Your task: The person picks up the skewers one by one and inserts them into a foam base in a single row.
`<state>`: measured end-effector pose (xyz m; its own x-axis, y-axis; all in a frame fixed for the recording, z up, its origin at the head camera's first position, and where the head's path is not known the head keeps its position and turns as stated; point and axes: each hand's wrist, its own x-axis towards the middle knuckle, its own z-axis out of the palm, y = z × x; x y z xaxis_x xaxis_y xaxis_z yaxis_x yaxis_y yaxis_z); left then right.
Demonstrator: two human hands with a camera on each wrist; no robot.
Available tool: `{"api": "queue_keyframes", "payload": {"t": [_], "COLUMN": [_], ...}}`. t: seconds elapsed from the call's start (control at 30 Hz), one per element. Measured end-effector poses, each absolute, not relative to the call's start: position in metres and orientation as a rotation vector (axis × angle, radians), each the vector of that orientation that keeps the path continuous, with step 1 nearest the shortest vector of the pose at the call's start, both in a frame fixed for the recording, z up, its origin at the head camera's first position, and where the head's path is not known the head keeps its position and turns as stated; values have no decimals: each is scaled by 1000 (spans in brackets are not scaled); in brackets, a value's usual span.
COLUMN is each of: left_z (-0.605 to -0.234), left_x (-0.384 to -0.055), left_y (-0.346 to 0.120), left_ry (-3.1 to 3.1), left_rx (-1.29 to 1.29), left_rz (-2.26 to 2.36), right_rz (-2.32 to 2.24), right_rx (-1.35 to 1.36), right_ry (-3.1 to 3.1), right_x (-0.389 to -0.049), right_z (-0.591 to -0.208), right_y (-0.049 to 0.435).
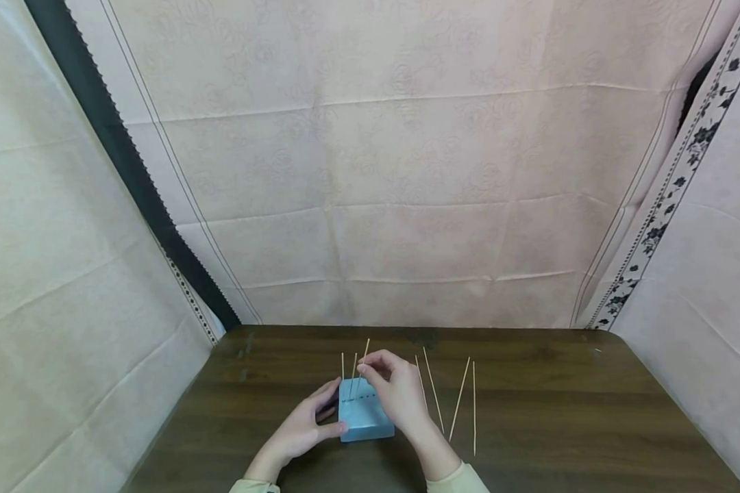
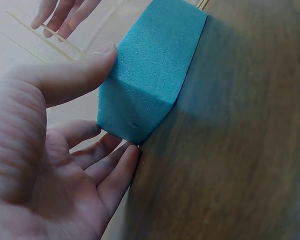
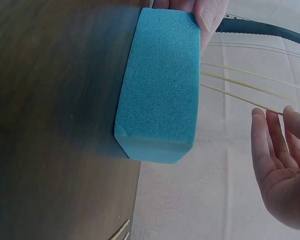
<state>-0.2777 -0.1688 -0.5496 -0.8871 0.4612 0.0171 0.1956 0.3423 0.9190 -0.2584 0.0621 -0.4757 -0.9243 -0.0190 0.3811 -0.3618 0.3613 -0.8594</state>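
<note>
A light-blue foam block (image 1: pixel 366 421) with a row of small dark holes across its top rests on the table. My left hand (image 1: pixel 305 423) grips its left end, the thumb on the near face and the fingers round the side. Two thin wooden sticks (image 1: pixel 342 366) stand upright in the block. With thumb and fingertips, my right hand (image 1: pixel 401 394) pinches a third stick (image 1: pixel 366 347) high up. In the right wrist view this pinched stick (image 3: pixel 235 96) slants out from the block's top face, alongside the other two; its lower end is hidden behind the block.
Several more thin sticks (image 1: pixel 474 411) lie apart on the dark wooden table (image 1: pixel 549 418), to the right of my right hand. Pale cloth (image 1: pixel 407 171) hangs behind the table's far edge and along both sides.
</note>
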Motion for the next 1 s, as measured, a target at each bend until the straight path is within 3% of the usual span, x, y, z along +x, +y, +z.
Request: {"api": "queue_keyframes", "payload": {"t": [1.0], "left_z": [-551], "left_x": [-278], "left_y": [-169], "left_ry": [2357], "left_rx": [607], "left_rz": [1574], "right_rz": [1596], "right_rx": [377], "right_ry": [-2334], "right_x": [-260], "right_z": [-484], "right_y": [58]}}
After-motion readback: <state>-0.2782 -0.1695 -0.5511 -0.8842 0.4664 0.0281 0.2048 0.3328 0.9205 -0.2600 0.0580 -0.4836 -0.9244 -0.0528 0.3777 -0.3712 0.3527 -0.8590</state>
